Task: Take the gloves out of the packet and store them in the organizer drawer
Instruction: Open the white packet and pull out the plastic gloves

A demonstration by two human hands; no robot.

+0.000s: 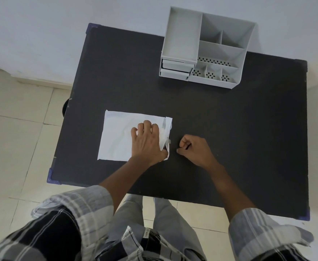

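A flat white packet point(116, 136) lies on the black table point(229, 138), left of centre. My left hand point(147, 142) presses down on the packet's right part, fingers spread, thumb at the torn right edge point(166, 129). My right hand point(194, 147) rests on the table just right of the packet, fingers curled into a loose fist; whether it pinches anything is too small to tell. No gloves show. The grey organizer point(205, 48) stands at the table's far side, with two small shut drawers point(175, 69) stacked in its front left.
The organizer has several open compartments on top and perforated small bins point(211, 74) at its front right. The table's corners carry blue tape point(53, 178). Pale floor tiles point(13, 129) lie to the left, a white wall beyond.
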